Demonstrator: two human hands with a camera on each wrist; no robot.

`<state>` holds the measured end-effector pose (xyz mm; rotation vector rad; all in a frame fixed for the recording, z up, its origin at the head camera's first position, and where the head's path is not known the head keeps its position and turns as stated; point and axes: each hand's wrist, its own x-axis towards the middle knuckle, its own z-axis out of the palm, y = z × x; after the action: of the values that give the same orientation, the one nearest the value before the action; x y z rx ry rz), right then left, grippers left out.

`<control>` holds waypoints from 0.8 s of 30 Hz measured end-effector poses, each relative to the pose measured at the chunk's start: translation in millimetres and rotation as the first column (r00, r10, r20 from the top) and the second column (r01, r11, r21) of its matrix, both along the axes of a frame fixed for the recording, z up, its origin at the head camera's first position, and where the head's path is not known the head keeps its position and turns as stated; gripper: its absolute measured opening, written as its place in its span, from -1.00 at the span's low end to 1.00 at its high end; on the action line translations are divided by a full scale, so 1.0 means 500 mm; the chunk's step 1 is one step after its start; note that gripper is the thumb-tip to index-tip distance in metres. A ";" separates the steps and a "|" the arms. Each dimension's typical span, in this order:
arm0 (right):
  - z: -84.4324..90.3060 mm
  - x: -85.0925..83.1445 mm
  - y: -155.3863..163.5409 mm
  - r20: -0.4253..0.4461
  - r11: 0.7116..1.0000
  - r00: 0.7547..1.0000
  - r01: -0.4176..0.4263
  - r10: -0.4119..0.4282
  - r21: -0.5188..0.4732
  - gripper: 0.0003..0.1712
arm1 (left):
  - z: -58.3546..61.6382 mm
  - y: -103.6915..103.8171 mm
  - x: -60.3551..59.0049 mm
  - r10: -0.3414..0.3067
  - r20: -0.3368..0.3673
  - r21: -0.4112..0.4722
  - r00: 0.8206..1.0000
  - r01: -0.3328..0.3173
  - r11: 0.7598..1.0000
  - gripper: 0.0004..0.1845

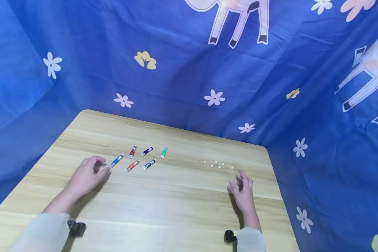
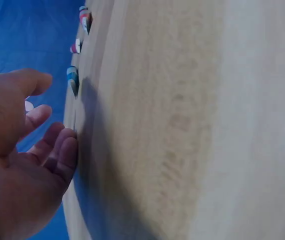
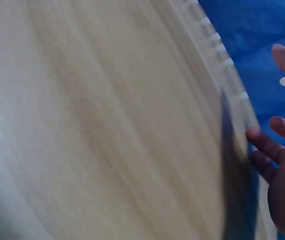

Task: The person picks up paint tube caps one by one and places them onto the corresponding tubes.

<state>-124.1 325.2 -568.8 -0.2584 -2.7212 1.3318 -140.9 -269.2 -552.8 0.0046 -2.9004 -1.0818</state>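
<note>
**Spotter:** Head view first, from the left. Your left hand (image 1: 87, 175) rests on the wooden table (image 1: 176, 206) with its fingers loosely curled and holding nothing. The thumb side points at the blue-and-white paint tube (image 1: 117, 160), which lies just beside the fingertips without touching them.

**Operator:** And the other tubes?

**Spotter:** Six small paint tubes (image 1: 140, 156) in all, laid in two loose rows, each apart from its neighbours. I judge they lie spread like that so you can take any one without nudging the rest. The green tube (image 1: 163, 152) is farthest right of the group.

**Operator:** Further right?

**Spotter:** A scatter of small white caps (image 1: 218, 164) sits well apart from the tubes, probably kept separate so they are not mixed up with them. Your right hand (image 1: 243, 191) stands just near of them on its edge, fingers relaxed and slightly bent, gripping nothing.

**Operator:** What can't you make out?

**Spotter:** The tube labels are too small to read, and I cannot tell whether any tube has its cap on. I count about six caps, but not with certainty. Your left wrist view shows the palm and fingers (image 2: 57, 150) lying against the wood, with only three tube ends (image 2: 73, 78) at the frame's top. Your right wrist view is blurred: fingertips (image 3: 267, 145) near the table, and a few pale caps (image 3: 221, 48) in a line. Both sleeves are cut off by the near frame edge.
</note>
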 end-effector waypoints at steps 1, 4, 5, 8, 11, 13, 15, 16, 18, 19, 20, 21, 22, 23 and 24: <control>-0.003 -0.002 0.003 0.003 1.000 1.000 0.002 -0.002 -0.005 -0.18 | -0.004 0.000 -0.004 0.001 -0.004 -0.002 1.000 -0.001 1.000 -0.49; -0.014 -0.013 0.006 0.002 0.999 1.000 0.005 -0.005 -0.033 -0.20 | -0.015 -0.004 -0.014 0.012 -0.019 0.001 1.000 -0.012 1.000 -0.56; -0.016 -0.018 0.006 0.001 0.999 1.000 0.006 -0.006 -0.037 -0.21 | -0.019 -0.006 -0.017 0.017 -0.026 0.004 1.000 -0.017 1.000 -0.58; -0.020 -0.030 0.005 0.002 0.999 1.000 0.013 -0.013 -0.044 -0.23 | -0.021 -0.009 -0.022 0.022 -0.030 0.019 0.999 -0.021 1.000 -0.61; -0.021 -0.042 0.008 0.004 0.999 1.000 0.021 -0.021 -0.029 -0.28 | -0.018 -0.010 -0.025 0.015 -0.022 0.030 1.000 -0.015 0.999 -0.60; -0.021 -0.051 0.012 -0.004 0.999 1.000 0.029 -0.029 -0.021 -0.32 | -0.015 -0.012 -0.029 0.006 -0.009 0.027 1.000 -0.006 1.000 -0.57; -0.020 -0.060 0.017 -0.005 0.999 0.999 0.040 -0.040 -0.023 -0.35 | -0.014 -0.014 -0.034 -0.009 0.008 0.021 1.000 0.009 1.000 -0.55; -0.020 -0.065 0.019 -0.011 0.999 0.999 0.042 -0.042 -0.028 -0.37 | -0.014 -0.015 -0.037 -0.017 0.018 0.019 1.000 0.017 1.000 -0.53; -0.019 -0.074 0.024 -0.005 0.998 0.999 0.045 -0.045 -0.036 -0.38 | -0.014 -0.017 -0.043 -0.031 0.040 0.013 0.999 0.031 0.999 -0.50; -0.019 -0.078 0.027 -0.001 0.998 0.999 0.044 -0.044 -0.039 -0.39 | -0.014 -0.018 -0.045 -0.038 0.050 0.015 0.998 0.037 0.999 -0.49; -0.019 -0.083 0.028 0.007 0.998 0.999 0.042 -0.042 -0.045 -0.39 | -0.014 -0.020 -0.047 -0.042 0.061 0.017 0.997 0.041 0.999 -0.48; -0.019 -0.088 0.030 0.010 0.998 0.999 0.037 -0.037 -0.048 -0.39 | -0.013 -0.021 -0.049 -0.043 0.071 0.019 0.997 0.041 0.999 -0.46; -0.018 -0.093 0.031 0.013 0.998 0.999 0.033 -0.032 -0.053 -0.39 | -0.013 -0.022 -0.050 -0.043 0.082 0.027 0.996 0.041 0.999 -0.45; -0.017 -0.098 0.033 0.016 0.998 1.000 0.028 -0.027 -0.052 -0.40 | -0.012 -0.023 -0.052 -0.044 0.093 0.033 0.995 0.041 0.999 -0.44; -0.016 -0.104 0.033 0.014 0.998 1.000 0.025 -0.024 -0.052 -0.40 | -0.011 -0.025 -0.053 -0.045 0.104 0.044 0.994 0.040 0.998 -0.42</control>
<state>-176.2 341.8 -576.8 -0.3052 -2.6875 1.4016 -167.4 -281.5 -558.3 0.0011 -2.9821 -1.1847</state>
